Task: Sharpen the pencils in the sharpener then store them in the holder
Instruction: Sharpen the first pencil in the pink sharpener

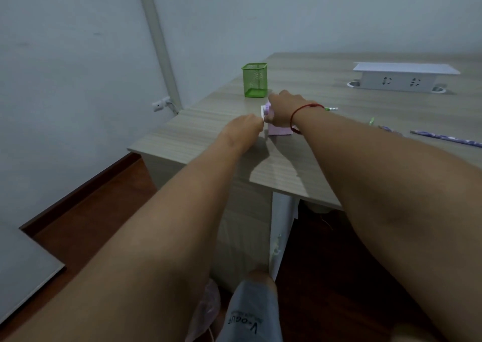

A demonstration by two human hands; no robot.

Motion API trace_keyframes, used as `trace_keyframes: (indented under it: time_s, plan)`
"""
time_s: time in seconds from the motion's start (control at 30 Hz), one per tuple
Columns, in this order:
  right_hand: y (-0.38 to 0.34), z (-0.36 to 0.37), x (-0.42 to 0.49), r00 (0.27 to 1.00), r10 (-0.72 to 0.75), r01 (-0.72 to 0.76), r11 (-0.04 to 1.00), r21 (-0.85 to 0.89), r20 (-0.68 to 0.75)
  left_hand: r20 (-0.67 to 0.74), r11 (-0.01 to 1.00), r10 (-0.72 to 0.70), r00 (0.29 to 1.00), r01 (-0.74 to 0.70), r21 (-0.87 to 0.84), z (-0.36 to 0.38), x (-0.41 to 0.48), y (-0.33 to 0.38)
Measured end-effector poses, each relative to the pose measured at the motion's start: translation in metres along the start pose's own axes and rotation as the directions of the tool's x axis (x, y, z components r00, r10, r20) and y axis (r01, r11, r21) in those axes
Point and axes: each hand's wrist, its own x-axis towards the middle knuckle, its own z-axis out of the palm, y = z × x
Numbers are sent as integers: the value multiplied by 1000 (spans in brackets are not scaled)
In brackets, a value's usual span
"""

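Observation:
A pink sharpener (279, 130) stands on the wooden desk (339, 143) near its left end. My right hand (283, 108) grips the top of the sharpener and hides most of it. My left hand (243, 129) has curled fingers at the sharpener's left face, by its white front part; what it pinches is hidden. A green mesh holder (254, 80) stands just behind the sharpener and looks empty. Purple patterned pencils (446, 138) lie on the desk to the right, with green-tipped ones (371, 121) nearer my right forearm.
A white socket box (399, 79) sits on the desk at the back right. The desk's left edge and front corner lie close to the sharpener. A wall runs along the left, with a wood floor and my knee below.

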Motion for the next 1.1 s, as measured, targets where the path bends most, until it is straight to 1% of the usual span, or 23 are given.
trace_keyframes:
  time_s: [0.3, 0.4, 0.5, 0.7, 0.77, 0.83, 0.97, 1.03, 1.1]
  plan:
    - [2, 8, 0, 1000, -12, 13, 999, 50, -29, 53, 999, -5, 999, 7, -36, 21, 18, -2]
    - [4, 8, 2, 999, -18, 19, 999, 39, -26, 85, 995, 29, 996, -20, -97, 23, 24, -10]
    - [6, 9, 5, 998, -40, 41, 999, 32, -47, 56, 988, 82, 995, -74, -133, 26, 31, -21]
    - [7, 6, 10, 998, -54, 54, 999, 7, -38, 101, 990, 134, 986, -128, -60, 10, 54, -30]
    - [7, 5, 9, 998, -52, 52, 999, 0, -29, 85, 989, 144, 986, -139, -59, 4, 62, -35]
    - [7, 2, 9, 999, -50, 50, 999, -15, -16, 59, 985, 175, 983, -174, -21, -2, 68, -39]
    - [6, -3, 8, 999, -45, 45, 999, -5, -15, -77, 962, 260, 963, -252, 105, -23, 76, -44]
    - [5, -5, 7, 999, -34, 34, 999, -22, -4, -112, 956, 274, 955, -258, 138, -29, 76, -45]
    - [4, -7, 6, 1000, -17, 17, 999, -32, 2, -136, 962, 261, 956, -245, 124, -31, 73, -45]
